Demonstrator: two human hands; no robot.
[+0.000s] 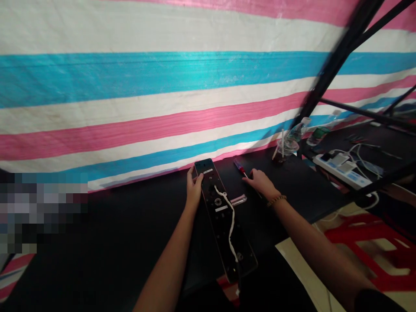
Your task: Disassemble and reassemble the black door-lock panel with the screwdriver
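Note:
A long black panel (224, 221) lies at a slant on the black table, its lower end at the front edge. A white cable (232, 223) runs along it and ends in a small plug below. My left hand (194, 188) grips the panel's upper left edge, thumb on top. To the right, my right hand (261, 183) has its fingers on the shaft of a screwdriver (239, 167) with a purple and red handle, which points up and left. Between the panel and my right hand lies a small clear, pinkish item (238, 199).
A plastic cup (286, 148) with sticks and clear bottles (316, 136) stand at the back right. Farther right are a white power strip (342, 170) with cables and black metal bars (331, 65). A red stool (373, 247) is below; a striped sheet (162, 104) hangs behind.

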